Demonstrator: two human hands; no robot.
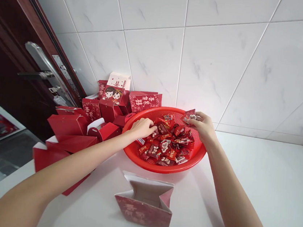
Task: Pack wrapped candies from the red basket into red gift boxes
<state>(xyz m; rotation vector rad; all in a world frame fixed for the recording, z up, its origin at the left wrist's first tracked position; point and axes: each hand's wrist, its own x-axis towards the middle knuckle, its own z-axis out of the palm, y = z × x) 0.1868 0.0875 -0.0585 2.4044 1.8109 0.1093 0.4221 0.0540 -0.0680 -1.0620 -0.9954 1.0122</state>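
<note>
A red plastic basket [163,168] with a perforated wall holds many red wrapped candies [165,146]. My left hand [143,128] reaches over its left rim, fingers pinched at a dark red wrapped candy [158,130] on the heap. Above the right rim, my right hand [203,126] is closed on another wrapped candy [190,116], held by thumb and fingers. In front of the basket stands an open red paper gift box [144,211], its mouth facing up and its inside pale; no candy shows within the visible part.
Several red gift boxes [69,124] crowd the left side of the white table [263,184], some with open flaps. A box with two cartoon figures [114,93] leans near the tiled wall [214,62]. A dark door [17,40] with a metal handle is at the left.
</note>
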